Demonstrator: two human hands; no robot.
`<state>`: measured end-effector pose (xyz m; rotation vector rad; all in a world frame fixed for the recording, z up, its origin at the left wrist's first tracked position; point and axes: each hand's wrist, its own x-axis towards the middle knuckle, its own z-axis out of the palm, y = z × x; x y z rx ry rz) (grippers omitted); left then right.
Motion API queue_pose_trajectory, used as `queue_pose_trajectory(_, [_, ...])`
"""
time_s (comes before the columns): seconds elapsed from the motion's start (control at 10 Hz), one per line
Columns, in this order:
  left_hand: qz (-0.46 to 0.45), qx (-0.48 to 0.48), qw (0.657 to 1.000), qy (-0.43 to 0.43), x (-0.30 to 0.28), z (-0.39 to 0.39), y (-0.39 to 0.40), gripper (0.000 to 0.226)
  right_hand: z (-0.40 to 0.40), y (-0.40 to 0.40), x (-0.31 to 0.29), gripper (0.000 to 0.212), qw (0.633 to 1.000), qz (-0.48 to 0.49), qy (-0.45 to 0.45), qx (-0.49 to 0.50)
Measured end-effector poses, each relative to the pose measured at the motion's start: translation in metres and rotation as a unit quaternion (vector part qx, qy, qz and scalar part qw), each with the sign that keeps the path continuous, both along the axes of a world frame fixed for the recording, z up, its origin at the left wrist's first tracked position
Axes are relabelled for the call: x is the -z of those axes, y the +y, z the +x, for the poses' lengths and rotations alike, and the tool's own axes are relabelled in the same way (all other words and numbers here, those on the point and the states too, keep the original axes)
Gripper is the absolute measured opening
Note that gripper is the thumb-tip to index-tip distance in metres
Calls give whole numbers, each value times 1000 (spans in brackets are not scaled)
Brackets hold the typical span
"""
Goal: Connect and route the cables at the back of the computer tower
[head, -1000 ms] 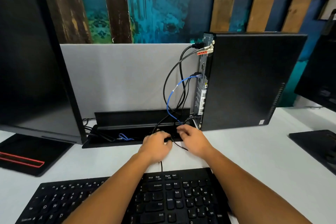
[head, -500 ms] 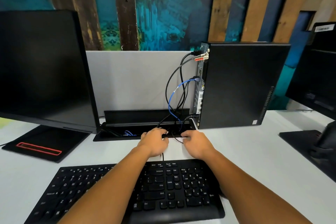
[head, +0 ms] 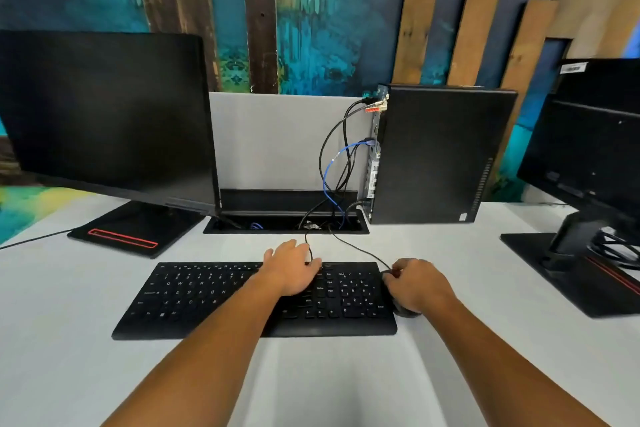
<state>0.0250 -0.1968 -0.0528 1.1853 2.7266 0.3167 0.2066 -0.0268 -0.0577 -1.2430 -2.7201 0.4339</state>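
Observation:
The black computer tower (head: 440, 152) stands at the back right of the white desk, its rear panel (head: 375, 149) facing left. A blue cable (head: 331, 166) and black cables (head: 329, 135) hang from the panel into the cable tray (head: 362, 224) in the desk. My left hand (head: 292, 267) rests on the top edge of the black keyboard (head: 225, 298), with the thin keyboard cable (head: 309, 250) running beside its fingers. My right hand (head: 415, 282) curls over a dark mouse (head: 405, 313) right of the keyboard. The mouse cable (head: 356, 248) leads back to the tray.
A large black monitor (head: 104, 114) on a flat stand (head: 131, 232) fills the left side. A second monitor (head: 588, 135) stands at the right edge with coiled cables at its foot. A grey divider panel (head: 277, 142) rises behind the tray.
Both hands have pulled back from the cable tray toward me. The left now lies on the keyboard and the right has gone to the mouse. The view has widened.

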Motion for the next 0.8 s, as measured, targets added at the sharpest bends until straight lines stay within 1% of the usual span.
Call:
queue_pose_trajectory(0.1, [8,-8,1000,3,9,13,-22,68,5,-7,9,40,999,-4,23,25])
queue_pose_trajectory(0.2, [33,-12,999,30,28,36,-55,76,12,-22,13,48,994,-12,83,74])
queue_pose_trajectory(0.3, [54,-18,996,70,35,51,-68,79,22,-35,18,50,991,12,103,86])
queue_pose_trajectory(0.4, [57,-13,996,70,33,65,-73,98,35,-55,32,57,985,60,146,74])
queue_pose_trajectory(0.5, [36,2,997,69,31,71,-76,113,36,-60,36,64,984,82,139,75])
queue_pose_trajectory(0.6, [24,7,998,56,32,74,-78,112,35,-60,38,58,985,109,101,89])
queue_pose_trajectory(0.7, [42,-1,998,51,31,73,-77,94,35,-61,35,54,983,139,71,95])
queue_pose_trajectory(0.8, [77,-30,992,98,23,64,-71,69,15,-61,31,50,985,156,56,52])
